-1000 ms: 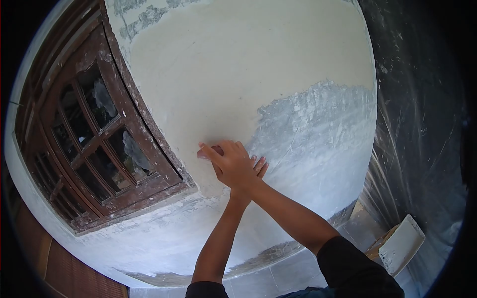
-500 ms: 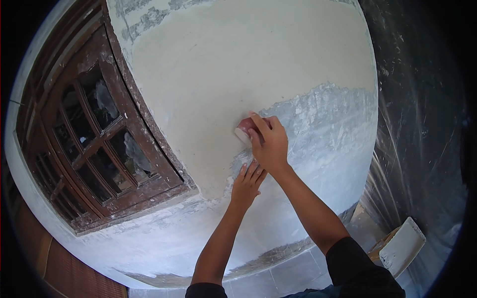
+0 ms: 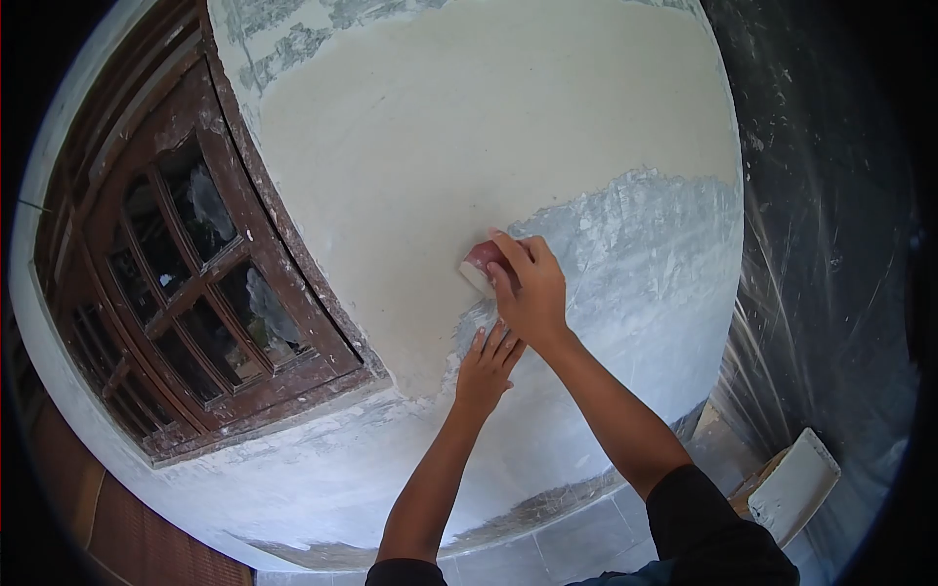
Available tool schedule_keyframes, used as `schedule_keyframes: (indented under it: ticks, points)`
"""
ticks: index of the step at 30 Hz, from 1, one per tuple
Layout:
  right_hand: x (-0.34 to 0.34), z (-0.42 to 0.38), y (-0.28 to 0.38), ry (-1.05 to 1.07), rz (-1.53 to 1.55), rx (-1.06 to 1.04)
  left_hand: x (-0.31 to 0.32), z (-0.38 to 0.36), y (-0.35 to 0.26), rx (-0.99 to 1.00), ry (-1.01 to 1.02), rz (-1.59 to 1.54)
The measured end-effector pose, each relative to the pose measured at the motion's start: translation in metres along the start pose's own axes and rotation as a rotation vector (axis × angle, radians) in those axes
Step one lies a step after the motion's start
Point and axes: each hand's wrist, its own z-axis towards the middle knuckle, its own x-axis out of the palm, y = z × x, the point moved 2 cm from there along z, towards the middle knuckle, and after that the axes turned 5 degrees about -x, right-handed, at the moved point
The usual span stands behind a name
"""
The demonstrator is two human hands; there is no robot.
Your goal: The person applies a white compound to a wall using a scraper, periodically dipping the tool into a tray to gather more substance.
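My right hand (image 3: 529,293) is closed around a red putty scraper (image 3: 485,256) with a pale, putty-coated edge. The scraper lies against the wall (image 3: 625,322), near the border between smooth cream putty (image 3: 420,166) and a rougher grey-white area. Just below it, my left hand (image 3: 486,369) rests on the wall with its fingers stretched and spread, holding nothing. Its fingertips come close to the underside of my right hand; whether they touch the scraper is hidden.
A brown wooden window (image 3: 205,283) with several panes is set in the wall at left. Dark plastic sheeting (image 3: 811,244) hangs at right. A putty-smeared white tray (image 3: 796,485) stands low at the right, above grey floor tiles (image 3: 576,537).
The view has shifted slightly, so the wall appears a little lower. Both hands hold nearly the same places, the right still gripping the scraper.
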Motion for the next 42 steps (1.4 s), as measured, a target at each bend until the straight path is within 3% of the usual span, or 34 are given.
schedule_keyframes:
  ticks: [2, 4, 5, 7, 9, 11, 14, 17, 18, 19, 22, 23, 25, 28, 30, 32, 33, 35, 36, 37, 39, 41, 42]
  points:
    - [0.022, -0.012, 0.024, 0.15, 0.076, -0.084, 0.028, 0.0, 0.003, -0.002, 0.043, -0.008]
    - [0.036, -0.019, 0.02, 0.168, 0.071, -0.18, 0.064, -0.002, 0.012, -0.163, -0.036, -1.283]
    - [0.037, -0.017, 0.014, 0.178, 0.031, -0.167, 0.05, -0.002, 0.01, -0.161, -0.035, -1.281]
    - [0.024, -0.002, -0.002, 0.108, 0.004, -0.067, 0.003, 0.0, 0.0, -0.005, 0.046, 0.011]
    - [-0.002, 0.012, -0.036, -0.029, -0.07, 0.122, -0.009, 0.002, -0.001, -0.004, 0.002, 0.034]
    - [-0.026, 0.023, -0.055, -0.186, -0.275, 0.112, -0.009, 0.002, -0.002, -0.006, -0.045, 0.051]
    - [-0.022, 0.023, -0.04, -0.208, -0.191, 0.04, -0.005, 0.002, -0.001, -0.038, -0.049, 0.098]
    - [0.016, 0.007, 0.009, 0.04, 0.05, -0.085, -0.001, 0.001, -0.003, -0.013, 0.013, 0.052]
    - [0.025, 0.002, 0.025, 0.126, 0.077, -0.117, 0.011, 0.004, -0.004, -0.014, -0.09, -0.001]
    - [0.037, -0.006, 0.028, 0.141, 0.096, -0.207, 0.017, 0.006, -0.003, -0.015, -0.193, -0.052]
    - [0.039, -0.002, 0.017, 0.208, 0.018, -0.19, -0.017, 0.024, -0.01, 0.047, -0.242, -0.255]
    - [0.033, 0.005, 0.003, 0.145, 0.018, -0.146, -0.021, 0.03, -0.01, 0.048, -0.243, -0.258]
    - [0.005, 0.019, -0.025, 0.031, -0.058, 0.05, -0.022, 0.042, -0.011, 0.035, 0.016, -0.184]
    - [-0.029, 0.027, -0.066, -0.211, -0.27, 0.066, -0.041, 0.047, -0.016, 0.015, -0.072, -0.15]
    - [-0.033, 0.028, -0.055, -0.201, -0.227, 0.055, -0.039, 0.05, -0.018, 0.01, -0.07, -0.128]
    - [-0.016, 0.017, -0.025, -0.074, -0.09, -0.004, -0.031, 0.049, -0.017, -0.011, 0.137, -0.097]
    - [-0.001, 0.007, -0.008, 0.027, -0.006, -0.051, -0.02, 0.049, -0.018, -0.014, 0.138, -0.097]
    - [0.019, -0.009, 0.007, 0.131, 0.082, -0.096, 0.007, 0.05, -0.019, -0.026, -0.353, -0.118]
    - [0.027, -0.014, 0.009, 0.172, 0.071, -0.152, 0.015, 0.053, -0.02, -0.029, -0.351, -0.119]
    - [0.032, -0.02, 0.009, 0.212, 0.061, -0.203, 0.022, 0.054, -0.02, -0.04, -0.341, -0.135]
    - [0.015, -0.01, -0.01, 0.119, 0.026, -0.03, 0.009, 0.052, -0.018, -0.052, -0.326, -0.148]
    - [-0.011, -0.001, -0.042, -0.011, -0.144, 0.11, -0.035, 0.05, -0.018, 0.006, 0.169, -0.014]
    - [-0.023, 0.002, -0.054, -0.091, -0.221, 0.144, -0.038, 0.048, -0.018, 0.007, 0.176, -0.019]
